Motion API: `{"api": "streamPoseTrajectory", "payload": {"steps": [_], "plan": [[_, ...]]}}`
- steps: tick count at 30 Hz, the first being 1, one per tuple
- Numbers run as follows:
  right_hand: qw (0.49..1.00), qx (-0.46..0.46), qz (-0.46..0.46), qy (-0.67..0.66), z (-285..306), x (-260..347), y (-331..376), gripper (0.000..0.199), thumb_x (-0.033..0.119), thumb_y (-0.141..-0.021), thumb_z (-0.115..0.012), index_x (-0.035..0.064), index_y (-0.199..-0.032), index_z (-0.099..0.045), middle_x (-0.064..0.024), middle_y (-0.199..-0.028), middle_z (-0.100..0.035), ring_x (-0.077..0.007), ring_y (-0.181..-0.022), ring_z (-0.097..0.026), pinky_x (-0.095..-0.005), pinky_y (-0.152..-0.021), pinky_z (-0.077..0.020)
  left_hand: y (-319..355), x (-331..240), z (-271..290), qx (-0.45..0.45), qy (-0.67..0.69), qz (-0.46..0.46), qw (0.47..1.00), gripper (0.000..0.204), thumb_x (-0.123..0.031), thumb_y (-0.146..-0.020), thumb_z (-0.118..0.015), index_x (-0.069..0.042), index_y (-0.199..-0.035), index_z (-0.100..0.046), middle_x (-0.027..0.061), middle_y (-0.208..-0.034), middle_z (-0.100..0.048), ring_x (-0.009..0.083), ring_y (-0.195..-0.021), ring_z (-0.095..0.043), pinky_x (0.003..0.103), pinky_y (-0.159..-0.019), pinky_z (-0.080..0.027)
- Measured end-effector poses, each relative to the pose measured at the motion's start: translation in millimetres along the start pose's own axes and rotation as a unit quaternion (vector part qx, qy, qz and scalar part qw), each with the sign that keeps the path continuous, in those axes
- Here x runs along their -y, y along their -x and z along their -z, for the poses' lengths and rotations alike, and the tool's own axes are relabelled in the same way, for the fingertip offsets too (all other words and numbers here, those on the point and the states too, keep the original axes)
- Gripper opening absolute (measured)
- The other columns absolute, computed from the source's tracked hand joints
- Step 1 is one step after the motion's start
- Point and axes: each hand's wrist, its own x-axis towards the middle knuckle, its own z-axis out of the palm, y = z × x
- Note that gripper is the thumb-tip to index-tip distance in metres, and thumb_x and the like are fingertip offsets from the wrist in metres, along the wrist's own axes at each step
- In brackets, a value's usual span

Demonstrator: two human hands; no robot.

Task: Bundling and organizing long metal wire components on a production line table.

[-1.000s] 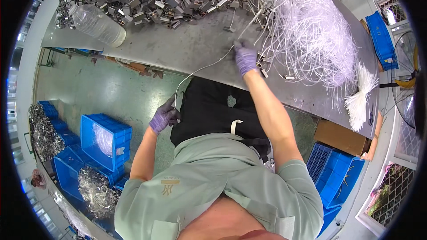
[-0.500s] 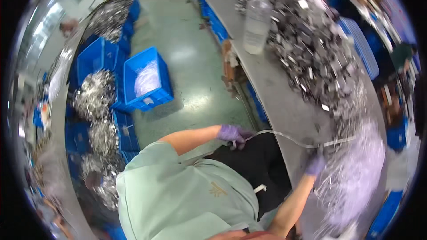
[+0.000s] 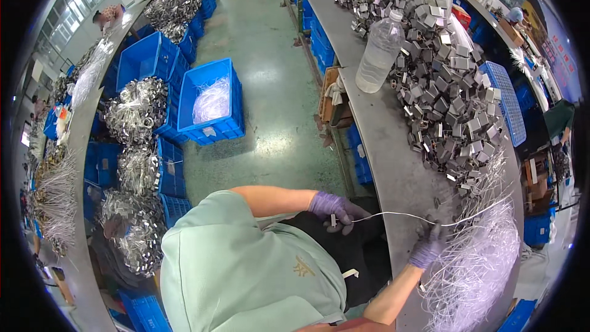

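Note:
A thin white wire (image 3: 399, 213) stretches between my two purple-gloved hands, over the edge of the grey workbench (image 3: 402, 178). My left hand (image 3: 332, 208) is closed on the wire's left end, in front of my dark trousers, with a small metal clip-like piece (image 3: 334, 220) at its fingers. Over the bench, my right hand (image 3: 428, 246) has its fingertips pinched on the wire, which runs on past them. Beside that hand lies a big bundle of white wires (image 3: 476, 264). A heap of grey metal blocks (image 3: 445, 86) spreads behind it, some apparently attached to wires.
A clear plastic bottle (image 3: 380, 54) stands on the bench by the heap, and a blue basket (image 3: 505, 107) lies beyond. On the floor to the left is a blue crate (image 3: 215, 120) holding white wires. Several crates heaped with metal-ended wires (image 3: 136, 110) line the left side.
The view has shifted and sharpened. Both hands still hold the wire, and both appear slightly lower in the picture. The wire now arches less steeply between them.

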Motion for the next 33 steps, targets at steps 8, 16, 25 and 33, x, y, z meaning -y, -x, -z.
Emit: {"api": "streamPoseTrajectory", "payload": {"steps": [8,16,25,33], "plan": [[0.998,0.018,-0.065,-0.013,-1.3,-18.4,8.7,0.024,0.025,-0.093,-0.053,0.0021,-0.100,-0.051,-0.0128,-0.088,-0.062,-0.0175,-0.064,-0.059,-0.0258,-0.051,-0.0481,-3.6,6.6,-15.7,0.023,-0.026,0.011,0.999,0.084,-0.031,-0.080,-0.065,-0.009,-0.146,-0.018,0.0121,-0.087,-0.065,0.0138,-0.055,-0.061,0.023,-0.045,-0.045],[0.993,0.068,-0.074,-0.064,-5.1,-31.4,27.2,0.022,0.023,-0.091,-0.058,0.0031,-0.099,-0.054,-0.0130,-0.082,-0.063,-0.0194,-0.065,-0.063,-0.0274,-0.053,-0.0497,-17.9,-13.7,-24.6,0.036,-0.081,0.013,0.996,0.078,-0.027,-0.082,-0.063,-0.010,-0.146,-0.021,0.0116,-0.087,-0.066,0.0142,-0.055,-0.062,0.024,-0.047,-0.047],[0.979,0.176,-0.015,0.098,-17.5,-1.0,44.0,0.034,0.031,-0.090,-0.057,-0.0029,-0.091,-0.061,-0.0145,-0.079,-0.065,-0.0200,-0.065,-0.064,-0.0295,-0.060,-0.0531,-41.3,-28.2,-16.7,-0.019,-0.117,0.001,0.993,0.053,-0.020,-0.085,-0.061,-0.007,-0.134,-0.045,0.0086,-0.084,-0.066,0.0106,-0.059,-0.059,0.023,-0.053,-0.048],[0.983,0.156,0.003,0.093,3.6,24.8,46.1,0.036,0.033,-0.088,-0.059,-0.0035,-0.089,-0.059,-0.0106,-0.069,-0.061,-0.0174,-0.058,-0.058,-0.0277,-0.055,-0.0466,-65.1,-39.6,-26.3,-0.076,-0.212,-0.038,0.974,0.027,-0.018,-0.089,-0.054,-0.001,-0.110,-0.061,0.0077,-0.080,-0.066,0.0109,-0.063,-0.059,0.026,-0.056,-0.049]]}}
